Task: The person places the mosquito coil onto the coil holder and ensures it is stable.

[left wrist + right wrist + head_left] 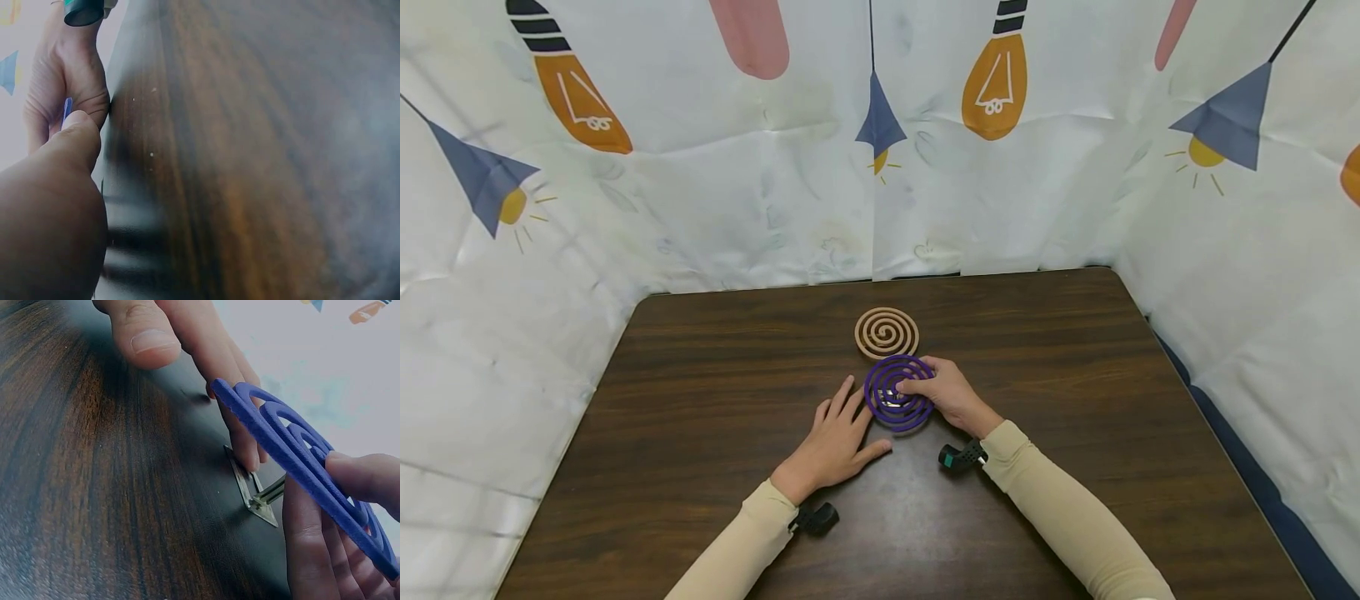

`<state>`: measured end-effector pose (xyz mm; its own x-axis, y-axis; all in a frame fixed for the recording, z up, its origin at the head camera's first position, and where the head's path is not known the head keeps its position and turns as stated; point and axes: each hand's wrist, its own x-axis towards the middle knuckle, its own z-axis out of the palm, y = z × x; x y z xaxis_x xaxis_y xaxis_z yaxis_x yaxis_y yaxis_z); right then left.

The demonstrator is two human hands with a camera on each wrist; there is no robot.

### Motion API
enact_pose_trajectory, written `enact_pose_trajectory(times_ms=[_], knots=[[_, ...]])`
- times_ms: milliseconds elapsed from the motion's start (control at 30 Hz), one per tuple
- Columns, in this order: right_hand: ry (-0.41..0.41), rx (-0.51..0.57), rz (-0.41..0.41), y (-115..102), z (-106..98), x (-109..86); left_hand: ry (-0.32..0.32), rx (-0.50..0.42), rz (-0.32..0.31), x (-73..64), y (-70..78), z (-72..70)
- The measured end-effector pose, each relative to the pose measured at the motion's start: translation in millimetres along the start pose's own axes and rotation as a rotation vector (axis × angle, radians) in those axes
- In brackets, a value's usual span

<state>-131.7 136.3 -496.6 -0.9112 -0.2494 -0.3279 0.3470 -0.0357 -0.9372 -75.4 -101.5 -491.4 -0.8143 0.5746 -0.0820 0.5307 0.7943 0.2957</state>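
Observation:
A purple mosquito coil (275, 442) is tilted above the tabletop, pinched between the thumb and fingers of my right hand (957, 396). Beneath it, a small metal coil stand (265, 514) sits on the table, its narrow stem rising toward the coil's underside. My left hand (838, 442) lies to the left with fingers spread and straight; in the right wrist view a fingertip presses at the stand's flat base. The left wrist view shows mostly bare tabletop, with a sliver of the coil between the hands. The stem's upper end is hidden behind my right fingers.
A tan spiral coil (886, 332) lies flat on the dark wooden table (737, 358) just beyond the purple one. White cloth (700, 208) printed with lamps and bulbs hangs behind and at both sides. Each wrist wears a black device (816, 520).

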Motion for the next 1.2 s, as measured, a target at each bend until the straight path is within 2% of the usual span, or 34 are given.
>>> enact_pose_trajectory(times_ms=[633,1200], knots=[[-0.012,-0.057,-0.005,1.2,0.1,2.3,0.006,0.031,0.008,-3.1,2.0,0.2],[-0.010,-0.084,0.013,-2.4,0.9,-4.4,-0.006,0.025,0.009,-7.6,4.2,-0.6]])
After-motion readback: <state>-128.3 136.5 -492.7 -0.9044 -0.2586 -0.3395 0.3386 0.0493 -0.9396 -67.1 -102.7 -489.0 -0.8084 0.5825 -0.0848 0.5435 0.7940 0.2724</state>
